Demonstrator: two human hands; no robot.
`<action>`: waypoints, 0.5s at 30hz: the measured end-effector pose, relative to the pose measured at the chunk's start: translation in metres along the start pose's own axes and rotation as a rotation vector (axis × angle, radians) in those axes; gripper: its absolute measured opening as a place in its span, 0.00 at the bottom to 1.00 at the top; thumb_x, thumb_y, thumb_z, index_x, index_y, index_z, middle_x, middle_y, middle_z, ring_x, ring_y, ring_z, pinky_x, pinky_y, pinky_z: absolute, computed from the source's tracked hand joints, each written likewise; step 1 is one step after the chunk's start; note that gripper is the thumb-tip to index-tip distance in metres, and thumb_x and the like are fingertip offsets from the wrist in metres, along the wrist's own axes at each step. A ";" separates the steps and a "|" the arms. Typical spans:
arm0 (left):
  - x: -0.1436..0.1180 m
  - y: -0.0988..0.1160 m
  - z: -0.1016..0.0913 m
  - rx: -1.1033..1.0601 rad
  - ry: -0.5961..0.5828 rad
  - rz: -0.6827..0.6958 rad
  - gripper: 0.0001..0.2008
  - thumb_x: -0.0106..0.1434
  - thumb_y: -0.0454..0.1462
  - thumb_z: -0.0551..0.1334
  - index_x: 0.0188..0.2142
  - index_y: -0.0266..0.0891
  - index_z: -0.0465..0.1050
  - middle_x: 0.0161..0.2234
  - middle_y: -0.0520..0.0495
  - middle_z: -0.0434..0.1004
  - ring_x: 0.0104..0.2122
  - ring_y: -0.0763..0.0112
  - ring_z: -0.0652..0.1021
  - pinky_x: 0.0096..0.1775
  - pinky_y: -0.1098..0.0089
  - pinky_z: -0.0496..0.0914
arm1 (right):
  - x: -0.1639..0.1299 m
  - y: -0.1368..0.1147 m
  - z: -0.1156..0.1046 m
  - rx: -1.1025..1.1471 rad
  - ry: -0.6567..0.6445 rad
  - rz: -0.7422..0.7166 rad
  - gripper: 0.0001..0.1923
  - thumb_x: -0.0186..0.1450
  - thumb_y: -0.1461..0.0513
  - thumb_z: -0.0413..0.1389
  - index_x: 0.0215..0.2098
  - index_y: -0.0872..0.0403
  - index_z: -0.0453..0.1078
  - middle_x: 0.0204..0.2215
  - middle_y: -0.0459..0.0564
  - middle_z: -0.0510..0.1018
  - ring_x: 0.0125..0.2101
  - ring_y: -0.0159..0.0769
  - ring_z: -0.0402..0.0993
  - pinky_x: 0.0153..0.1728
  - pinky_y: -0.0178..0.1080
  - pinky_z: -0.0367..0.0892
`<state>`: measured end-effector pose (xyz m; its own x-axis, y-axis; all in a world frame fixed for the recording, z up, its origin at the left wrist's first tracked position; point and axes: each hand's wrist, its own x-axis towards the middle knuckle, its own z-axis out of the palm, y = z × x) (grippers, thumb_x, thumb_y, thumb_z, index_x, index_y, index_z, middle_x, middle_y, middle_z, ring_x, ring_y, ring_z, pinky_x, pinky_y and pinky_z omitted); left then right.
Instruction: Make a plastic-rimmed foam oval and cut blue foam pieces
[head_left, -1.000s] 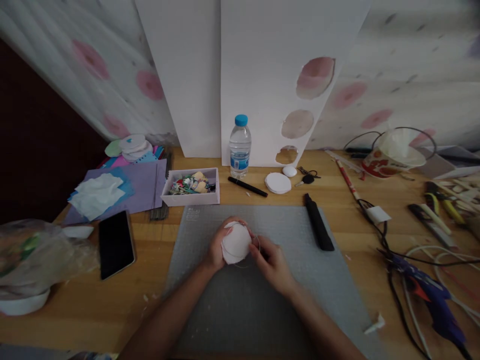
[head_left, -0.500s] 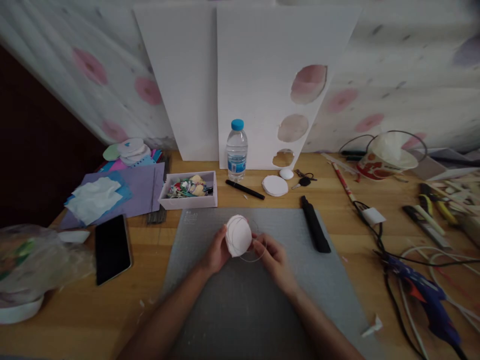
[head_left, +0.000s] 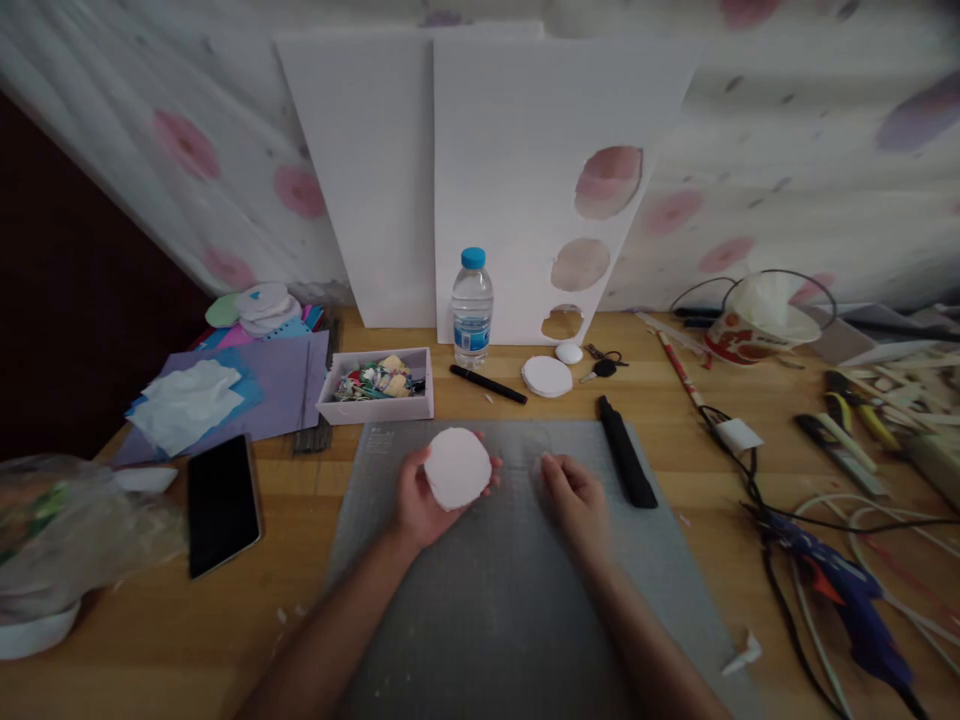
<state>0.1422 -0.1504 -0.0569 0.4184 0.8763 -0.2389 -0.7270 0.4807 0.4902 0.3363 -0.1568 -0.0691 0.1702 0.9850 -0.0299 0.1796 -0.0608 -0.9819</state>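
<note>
My left hand point(head_left: 418, 508) is closed around a round white foam disc point(head_left: 457, 468), its fingers showing behind the far edge. The disc's pale flat face is turned up toward me. Apart from it, to the right, my right hand point(head_left: 579, 502) pinches a thin loop of thread or wire point(head_left: 541, 440), faint and blurred against the mat. Both hands are above a grey cutting mat point(head_left: 480, 620). Beyond them on the table lie another white disc point(head_left: 547, 376), a small white rounded piece point(head_left: 568, 353) and a black marker pen point(head_left: 488, 384).
A box of small items point(head_left: 375, 408) and a water bottle point(head_left: 472, 320) stand behind the mat. To the left is a phone point(head_left: 223, 505). A black case point(head_left: 627, 455) lies on the mat's right edge, with a blue glue gun point(head_left: 847, 600) and cables beyond. White boards point(head_left: 495, 150) lean behind.
The thread loop has come away from the disc. My right hand has moved right with it, while my left hand keeps the disc and has shifted slightly left.
</note>
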 end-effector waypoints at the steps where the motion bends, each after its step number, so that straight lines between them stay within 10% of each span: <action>1: -0.001 0.001 0.000 -0.026 -0.010 -0.009 0.31 0.54 0.49 0.59 0.53 0.32 0.67 0.44 0.31 0.79 0.40 0.54 0.79 0.41 0.63 0.69 | 0.001 -0.002 -0.003 -0.022 0.016 -0.007 0.22 0.64 0.47 0.53 0.21 0.52 0.61 0.16 0.40 0.59 0.19 0.30 0.55 0.21 0.34 0.51; 15: -0.001 0.001 -0.003 -0.060 -0.117 0.017 0.34 0.48 0.39 0.63 0.57 0.40 0.62 0.50 0.38 0.76 0.54 0.49 0.73 0.53 0.54 0.65 | -0.104 0.010 -0.128 -0.348 0.753 0.075 0.16 0.57 0.52 0.58 0.39 0.52 0.68 0.28 0.47 0.71 0.26 0.40 0.68 0.30 0.43 0.64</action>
<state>0.1394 -0.1511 -0.0590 0.4637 0.8764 -0.1299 -0.7645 0.4699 0.4412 0.4444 -0.2804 -0.0516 0.7741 0.6122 0.1612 0.4097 -0.2905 -0.8647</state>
